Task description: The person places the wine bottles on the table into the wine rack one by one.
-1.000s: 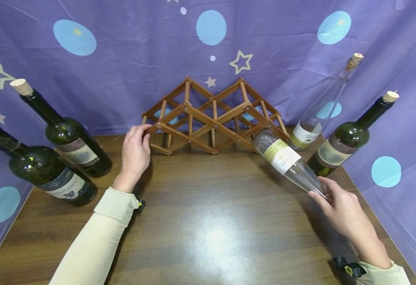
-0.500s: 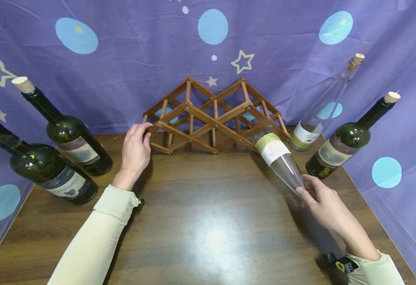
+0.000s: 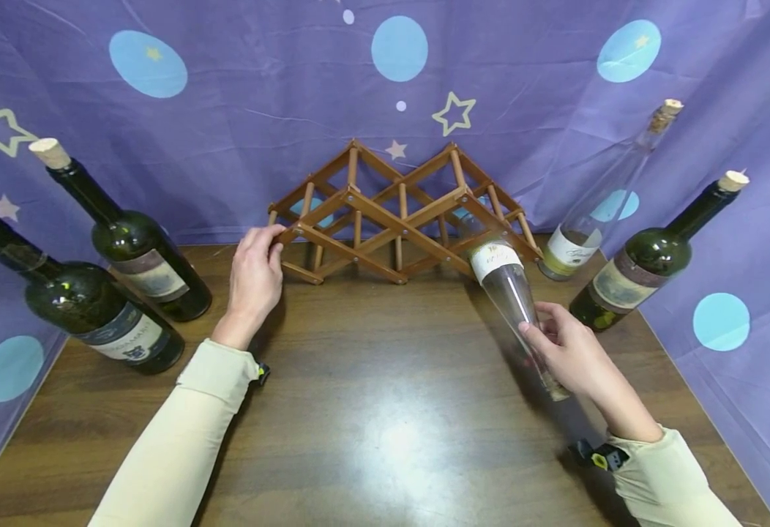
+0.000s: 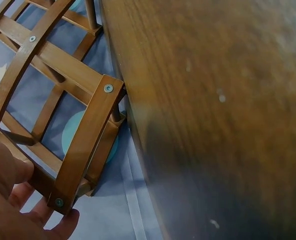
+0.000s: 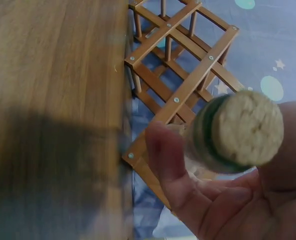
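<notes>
A wooden folding wine rack [image 3: 404, 228] stands at the back of the table. My left hand [image 3: 255, 277] holds its left end; in the left wrist view the fingers [image 4: 62, 227] and thumb curl round the corner slat [image 4: 80, 150]. My right hand [image 3: 572, 348] grips a clear wine bottle [image 3: 509, 287] by the neck. That bottle lies tilted, base end inside the rack's right-hand opening, its white label at the front slats. Its cork [image 5: 250, 127] faces the right wrist camera, hiding most of the bottle there.
Two dark green corked bottles [image 3: 151, 274] [image 3: 111, 315] stand at the left. A clear corked bottle [image 3: 572, 245] and a green bottle [image 3: 629, 278] stand right of the rack. A purple curtain [image 3: 279, 88] hangs close behind, above the brown table [image 3: 359, 380].
My right hand has moved left, swinging the clear bottle's neck round and sliding its base deeper into the rack. The left hand keeps its hold on the rack's end.
</notes>
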`<state>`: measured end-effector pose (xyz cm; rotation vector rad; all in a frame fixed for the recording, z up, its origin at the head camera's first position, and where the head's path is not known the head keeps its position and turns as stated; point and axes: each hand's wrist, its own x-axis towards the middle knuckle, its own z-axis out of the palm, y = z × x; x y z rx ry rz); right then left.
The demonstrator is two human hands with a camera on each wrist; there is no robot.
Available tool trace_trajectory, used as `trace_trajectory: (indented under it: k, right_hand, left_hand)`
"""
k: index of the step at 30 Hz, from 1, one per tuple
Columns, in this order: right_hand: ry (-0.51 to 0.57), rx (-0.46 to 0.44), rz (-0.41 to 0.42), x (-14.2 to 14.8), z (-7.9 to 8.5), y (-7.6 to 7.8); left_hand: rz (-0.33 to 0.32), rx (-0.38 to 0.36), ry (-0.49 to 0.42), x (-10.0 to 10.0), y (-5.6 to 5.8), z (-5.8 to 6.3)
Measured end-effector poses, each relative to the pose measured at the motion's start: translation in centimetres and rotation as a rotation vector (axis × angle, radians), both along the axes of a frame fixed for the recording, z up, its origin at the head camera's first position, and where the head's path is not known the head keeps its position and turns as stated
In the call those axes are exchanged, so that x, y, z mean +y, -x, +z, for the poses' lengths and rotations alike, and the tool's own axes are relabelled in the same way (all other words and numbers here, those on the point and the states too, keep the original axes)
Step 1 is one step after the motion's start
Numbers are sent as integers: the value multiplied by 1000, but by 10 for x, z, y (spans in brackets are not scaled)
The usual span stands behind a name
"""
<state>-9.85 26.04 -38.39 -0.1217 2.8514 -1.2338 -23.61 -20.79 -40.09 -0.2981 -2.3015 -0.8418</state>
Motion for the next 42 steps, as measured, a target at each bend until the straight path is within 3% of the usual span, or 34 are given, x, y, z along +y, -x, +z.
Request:
trace_trajectory:
  k: [6,20,27,42]
  right_hand:
    - [25,-27,-20,-10,1,13]
    - [-99,34,-51,-23,-2,35]
    - [-122,21,-67,-26,-4,46]
    - [-111,34,-89,-26,-8,56]
  left_hand:
    - [5,-2,4,0,0,0]
    - [15,-12,5,-1,-3,-2]
    - [11,-3,7,-1,-2,-1]
    - [13,-7,8,0,-1,-2]
